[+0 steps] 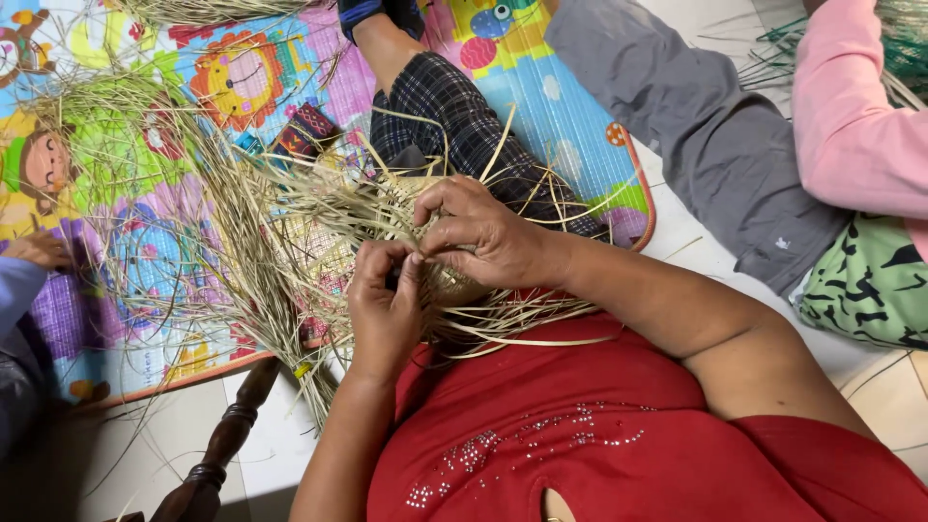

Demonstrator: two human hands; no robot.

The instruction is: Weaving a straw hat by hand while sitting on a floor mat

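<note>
The woven piece (pixel 425 242) is a small patch made of thin, pale yellow straw strips (pixel 290 222). Many long loose ends stick out of it on all sides, like a messy fan. The woven middle part is mostly hidden under the hands, so its shape is hard to see. It sits on the person's lap, right between the two hands, over the dark checked trouser leg (pixel 454 126).

The left hand (pixel 385 304) is just below the woven piece. Its fingers are curled in close and the fingertips pinch some of the strips near the middle. The hand is almost closed around them.

The right hand (pixel 478 237) is just above and beside the left hand, and the two touch at the fingers. It lies over the top of the woven piece with its fingers bent down, pressing and pinching strips too. It is nearly closed as well.

More loose straw spreads out to the far side of the left hand, over a bright play mat (pixel 145 145) with cartoon animals. A dark turned wooden leg (pixel 227 440) stands below the left hand. Past the right hand sits another person in grey trousers (pixel 715 145) and a pink sleeve (pixel 851 116). Another person's hand (pixel 39 249) rests on the mat, well apart from the hands.
</note>
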